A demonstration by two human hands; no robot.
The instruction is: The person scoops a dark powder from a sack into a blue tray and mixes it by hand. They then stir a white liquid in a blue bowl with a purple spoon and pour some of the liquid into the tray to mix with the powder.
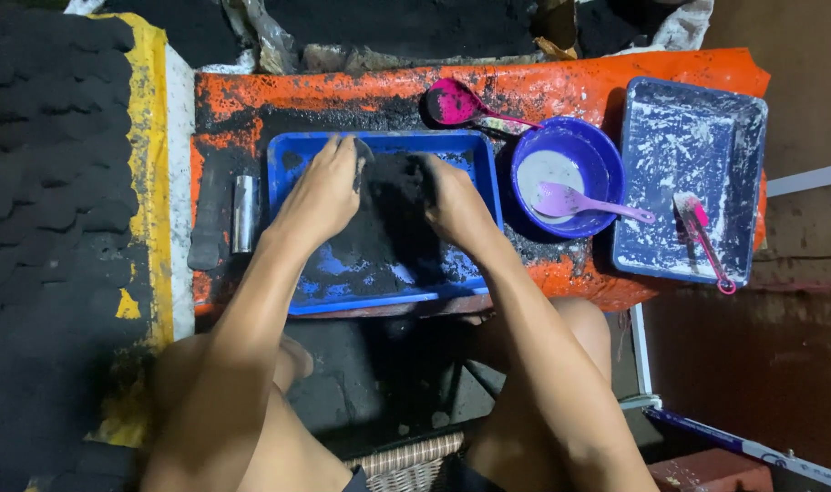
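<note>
Counter (561, 87), orange and much stained with black, carries everything we work with. Largest on it is our blue tray (299, 296), which sits toward the left and reaches down to the near edge; inside it lies a heap of black powder (393, 205), and both our hands are in that heap. Our left hand (320, 193) rests at the far left part of the heap, with the fingers bent down on the powder and on a small dark piece that we cannot identify. Our right hand (456, 208) presses the heap from the right side, fingers curled into the dark mass; whether they close on anything, we cannot tell. We judge that we are gathering and pressing the powder together, and the next move calls for an even push from both sides so that nothing spills over the low rim.

At the far right corner lies a second blue tray (657, 118), smeared white, with a pink spatula (702, 239) inside. Between the trays stands a round blue bowl (598, 155) holding white paste and a lilac spoon (584, 202). A magenta spoon (461, 105) lies beyond our tray, close behind our right hand. At the left edge stands a small metal cylinder (243, 213), near our left wrist.
</note>
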